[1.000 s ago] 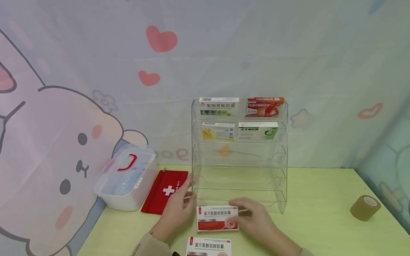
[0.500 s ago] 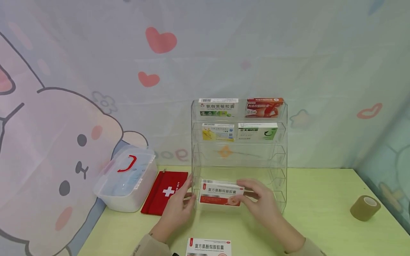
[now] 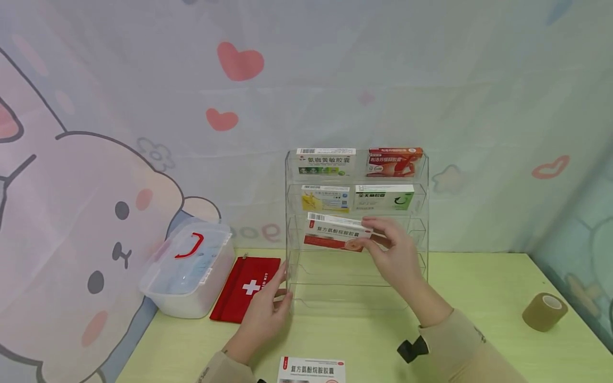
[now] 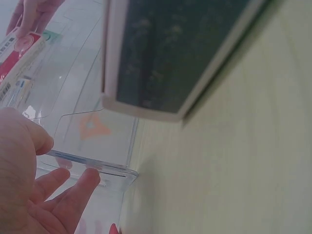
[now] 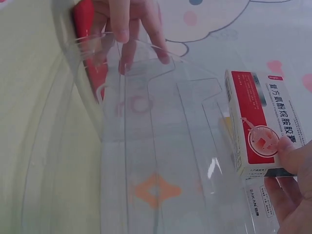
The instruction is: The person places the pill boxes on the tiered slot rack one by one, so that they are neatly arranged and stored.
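My right hand [image 3: 395, 255] pinches the right end of a red-and-white medicine box [image 3: 335, 234]. The box is slightly tilted, in front of the third tier of a clear tiered display rack [image 3: 356, 284]. In the right wrist view, thumb and fingers grip an end of this medicine box [image 5: 258, 117]. My left hand [image 3: 265, 308] holds the rack's left side edge low down. The left wrist view has the left hand's [image 4: 53, 185] thumb and fingers on either side of that clear panel. A second box of the same kind [image 3: 312, 369] lies at the front table edge, partly cut off.
Upper tiers bear a green-and-white box [image 3: 326, 163], a red box [image 3: 395, 163], a yellow-and-white box [image 3: 325, 199] and another green-and-white box [image 3: 384, 198]. Left of the rack are a red first-aid pouch [image 3: 241, 292] and a white lidded case [image 3: 189, 266]. A brown tape roll [image 3: 544, 311] stands right.
My right hand has lifted the red-and-white medicine box from the table in front of the rack up to its third tier. The left hand has stayed at the rack's side.
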{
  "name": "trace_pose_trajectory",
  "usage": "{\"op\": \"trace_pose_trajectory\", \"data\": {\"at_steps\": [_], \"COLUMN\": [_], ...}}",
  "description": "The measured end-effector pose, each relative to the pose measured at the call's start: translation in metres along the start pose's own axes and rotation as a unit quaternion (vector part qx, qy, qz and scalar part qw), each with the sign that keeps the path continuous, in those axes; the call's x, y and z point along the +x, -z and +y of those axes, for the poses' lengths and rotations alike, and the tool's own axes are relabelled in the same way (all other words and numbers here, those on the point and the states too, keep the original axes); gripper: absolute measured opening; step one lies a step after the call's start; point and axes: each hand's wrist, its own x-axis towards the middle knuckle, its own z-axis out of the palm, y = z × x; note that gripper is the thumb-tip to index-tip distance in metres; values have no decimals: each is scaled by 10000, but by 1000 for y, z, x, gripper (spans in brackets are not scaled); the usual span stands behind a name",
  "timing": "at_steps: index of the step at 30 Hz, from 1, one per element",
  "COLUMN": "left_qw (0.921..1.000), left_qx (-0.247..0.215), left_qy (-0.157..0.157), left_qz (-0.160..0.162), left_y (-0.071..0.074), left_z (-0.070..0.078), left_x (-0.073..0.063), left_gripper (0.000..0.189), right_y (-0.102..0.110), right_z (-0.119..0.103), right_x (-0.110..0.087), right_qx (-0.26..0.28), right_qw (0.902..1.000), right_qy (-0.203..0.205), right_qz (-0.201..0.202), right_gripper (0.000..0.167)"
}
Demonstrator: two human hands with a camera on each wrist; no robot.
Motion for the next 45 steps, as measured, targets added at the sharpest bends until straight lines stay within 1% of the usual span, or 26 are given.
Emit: {"op": "trace_pose_trajectory", "data": {"at_steps": [7,12,17,23,28,33,39,45], "left_qw": [10000,10000,10000,10000,10000,10000,10000,10000], "left_qx": [-4,-11,-23,10,-17,-24,-31,-37], "left_qy": [49,-1,21,63,29,25,12,16], "left_qz": [-30,-48,-30,-40,-28,-48,-28,-20], "left_y": [0,0,1,1,0,0,0,0], "left_z": [1,0,-2,-2,-2,-1,-1,-2], "left_x": [-1,-1,-1,-1,0,1,2,1], "left_gripper": [88,87,87,88,88,89,88,87], "right_y": [-1,-4,-11,-22,-29,-34,-37,-38], "right_z": [3,5,7,12,12,9,10,13], "right_x": [24,34,40,41,40,40,38,32], "right_qx": [-218,-238,-379,-559,-822,-856,-787,-775], "right_qw": [9997,9997,9993,9978,9939,9900,9904,9899], "right_qy": [-10,61,-14,-221,-491,-746,-762,-785], "right_qz": [54,56,-41,-276,-555,-837,-847,-891], "right_gripper": [37,34,33,33,33,35,35,35]}}
